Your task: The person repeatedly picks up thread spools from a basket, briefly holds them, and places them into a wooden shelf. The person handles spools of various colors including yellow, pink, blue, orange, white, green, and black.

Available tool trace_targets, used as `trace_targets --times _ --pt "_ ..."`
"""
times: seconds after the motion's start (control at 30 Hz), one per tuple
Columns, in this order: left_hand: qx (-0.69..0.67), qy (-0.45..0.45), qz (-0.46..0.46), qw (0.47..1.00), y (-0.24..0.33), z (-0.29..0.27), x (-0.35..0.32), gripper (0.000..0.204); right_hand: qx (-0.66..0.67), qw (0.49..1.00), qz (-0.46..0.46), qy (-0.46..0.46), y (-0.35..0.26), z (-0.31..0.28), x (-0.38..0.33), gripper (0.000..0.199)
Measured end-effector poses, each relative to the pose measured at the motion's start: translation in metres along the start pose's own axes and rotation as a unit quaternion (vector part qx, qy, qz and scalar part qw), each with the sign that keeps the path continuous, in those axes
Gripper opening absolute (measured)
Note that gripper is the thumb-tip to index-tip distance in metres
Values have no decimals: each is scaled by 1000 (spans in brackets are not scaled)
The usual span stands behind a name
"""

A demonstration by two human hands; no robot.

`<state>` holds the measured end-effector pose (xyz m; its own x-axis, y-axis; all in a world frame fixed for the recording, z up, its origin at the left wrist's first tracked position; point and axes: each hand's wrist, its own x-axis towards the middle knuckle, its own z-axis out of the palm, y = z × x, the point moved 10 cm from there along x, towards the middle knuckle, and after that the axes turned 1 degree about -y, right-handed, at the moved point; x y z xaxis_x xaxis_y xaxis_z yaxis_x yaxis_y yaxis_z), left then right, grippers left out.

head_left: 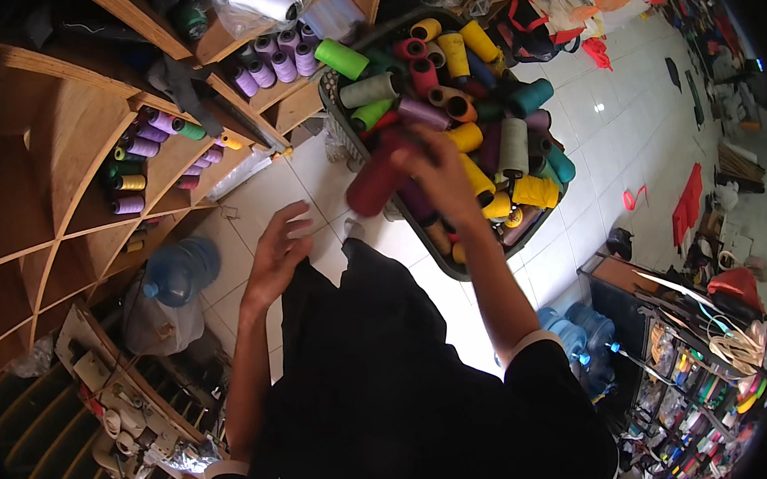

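A dark basket on the white tiled floor is heaped with thread cones in yellow, green, purple, teal, red and beige. My right hand is over the basket's near side, shut on a dark red thread cone that is lifted and blurred. My left hand hangs open over the floor tiles, left of the basket, fingers spread, holding nothing. My dark clothing fills the lower middle of the view.
Wooden shelves at the left hold purple, yellow and green cones. A blue water bottle lies below them, and more bottles stand at the lower right. Red scraps and clutter litter the floor at right.
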<state>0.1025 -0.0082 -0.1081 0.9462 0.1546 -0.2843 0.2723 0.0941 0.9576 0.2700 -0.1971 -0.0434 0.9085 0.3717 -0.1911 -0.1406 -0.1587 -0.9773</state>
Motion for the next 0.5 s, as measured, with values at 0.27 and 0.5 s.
trace_targets --times 0.27,0.5 --pt "-149 -62 0 987 60 13 -7 46 224 962 6 -156 -28 90 -2 41" --pt "-306 30 99 947 94 -11 -14 39 196 963 -51 -179 -56 110 -14 62"
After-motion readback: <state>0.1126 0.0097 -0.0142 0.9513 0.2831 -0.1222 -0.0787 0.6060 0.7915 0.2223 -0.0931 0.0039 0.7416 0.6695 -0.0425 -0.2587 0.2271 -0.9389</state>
